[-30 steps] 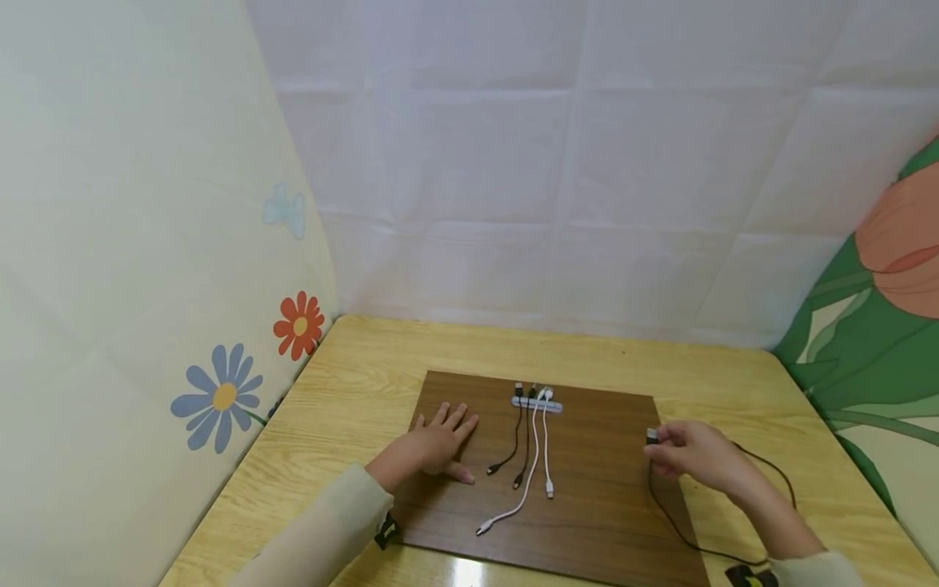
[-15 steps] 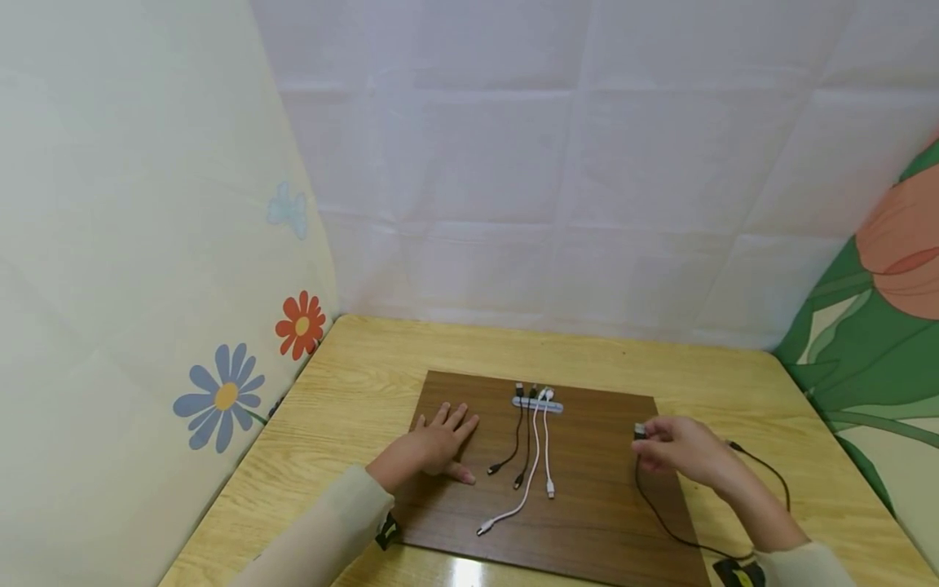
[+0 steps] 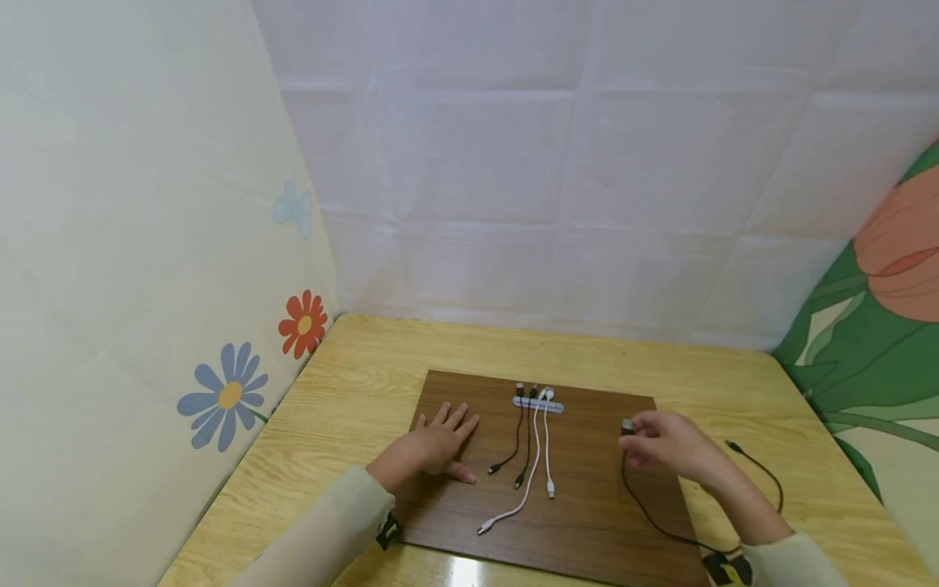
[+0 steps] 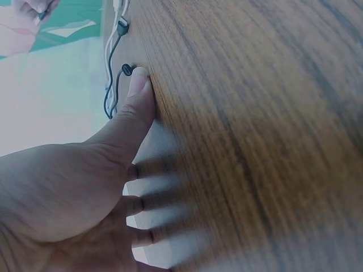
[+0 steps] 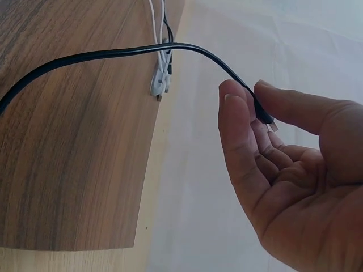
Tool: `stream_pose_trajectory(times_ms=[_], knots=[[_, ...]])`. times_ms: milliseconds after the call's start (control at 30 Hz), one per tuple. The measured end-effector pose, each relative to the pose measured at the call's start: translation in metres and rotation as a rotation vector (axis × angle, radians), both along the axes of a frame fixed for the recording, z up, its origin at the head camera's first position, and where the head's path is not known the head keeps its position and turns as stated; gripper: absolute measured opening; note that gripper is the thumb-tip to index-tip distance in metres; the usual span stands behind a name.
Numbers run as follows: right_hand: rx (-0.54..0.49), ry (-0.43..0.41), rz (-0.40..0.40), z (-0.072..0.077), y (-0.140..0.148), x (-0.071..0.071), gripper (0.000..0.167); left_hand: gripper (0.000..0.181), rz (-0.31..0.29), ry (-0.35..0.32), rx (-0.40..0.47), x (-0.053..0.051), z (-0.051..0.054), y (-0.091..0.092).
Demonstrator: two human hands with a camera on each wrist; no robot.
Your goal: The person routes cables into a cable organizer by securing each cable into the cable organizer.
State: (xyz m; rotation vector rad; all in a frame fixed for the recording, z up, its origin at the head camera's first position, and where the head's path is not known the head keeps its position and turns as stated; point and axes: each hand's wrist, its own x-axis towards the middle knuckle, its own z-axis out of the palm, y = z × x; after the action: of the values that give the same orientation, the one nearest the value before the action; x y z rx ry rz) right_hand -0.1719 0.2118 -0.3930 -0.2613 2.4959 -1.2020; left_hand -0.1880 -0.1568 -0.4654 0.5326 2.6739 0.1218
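Note:
My left hand (image 3: 434, 446) lies flat with fingers spread on the left part of a dark wooden board (image 3: 587, 522). Above the board's right side, my right hand (image 3: 671, 444) pinches the USB plug of a black cable (image 5: 193, 46) between thumb and fingers. Its metal end points away from me, and the cord loops down toward the right, its other end lying on the table. At the board's far edge a pale cable holder (image 3: 557, 408) carries two black cables (image 3: 517, 436) and two white cables (image 3: 536, 465) side by side, their tails stretching toward me.
The board rests on a light wood table (image 3: 367, 359). A white cloth (image 3: 469, 204) hangs behind it. Flower-printed cloths stand at the left (image 3: 110, 326) and at the right.
My right hand has moved left over the board with the black cable's plug, dragging the cord along. My left hand has stayed in place.

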Motion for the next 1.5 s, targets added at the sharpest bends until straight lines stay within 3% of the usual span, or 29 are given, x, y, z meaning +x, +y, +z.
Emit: stream_pose_trajectory(times_ms=[833,1500], knots=[[-0.066,0.077,0.063,-0.001,-0.021,-0.003,0.02,0.102,0.009,0.003,0.041,-0.004,-0.003,-0.003],[-0.126,0.079,0.106,0.0,-0.034,-0.005,0.018,0.101,-0.007,0.012,0.076,-0.005,-0.005,-0.003]])
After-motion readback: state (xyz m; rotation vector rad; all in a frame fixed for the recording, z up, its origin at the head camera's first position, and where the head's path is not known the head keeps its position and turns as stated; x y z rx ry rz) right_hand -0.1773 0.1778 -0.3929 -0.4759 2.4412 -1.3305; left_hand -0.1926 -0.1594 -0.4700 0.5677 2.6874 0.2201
